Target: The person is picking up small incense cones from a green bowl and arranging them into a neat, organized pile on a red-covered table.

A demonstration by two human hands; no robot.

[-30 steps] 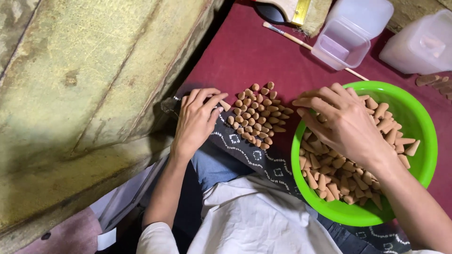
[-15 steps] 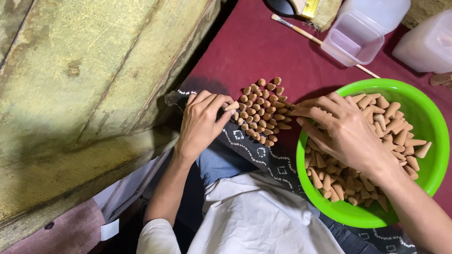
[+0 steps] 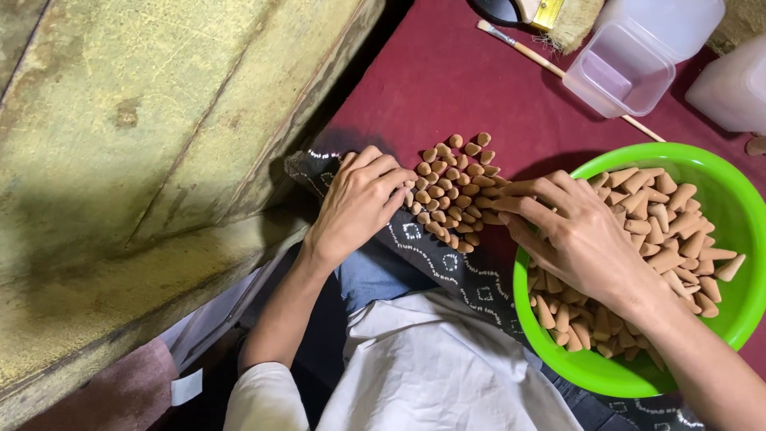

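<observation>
Fingers (image 3: 383, 179) of the left hand (image 3: 359, 203) lie loosely curled and close together, their tips touching the near-left edge of a cluster of small tan cone-shaped incense pieces standing upright (image 3: 455, 191) on the dark red cloth-covered surface (image 3: 431, 80). Whether those fingers pinch a cone cannot be told. The right hand (image 3: 578, 239) rests over the rim of a bright green round plastic bowl (image 3: 718, 319), its fingers (image 3: 527, 191) stretched out narrow toward the right side of the cluster and holding a tan cone at their tips, just touching the standing pieces.

The cluster stands tightly packed between the two hands, near the edge of the surface. The green bowl sits just right of it, filled with a loose heap of the same tan cones lying on their sides (image 3: 678, 231).

A dark patterned fabric with white motifs (image 3: 463, 275) lies under the near edge of the cluster and runs toward the person's lap, where a white garment (image 3: 431, 375) shows. Farther back stand a clear square plastic container (image 3: 618, 72) and a thin wooden stick (image 3: 550, 68). To the left rises a worn yellow-green wall (image 3: 144, 160).
</observation>
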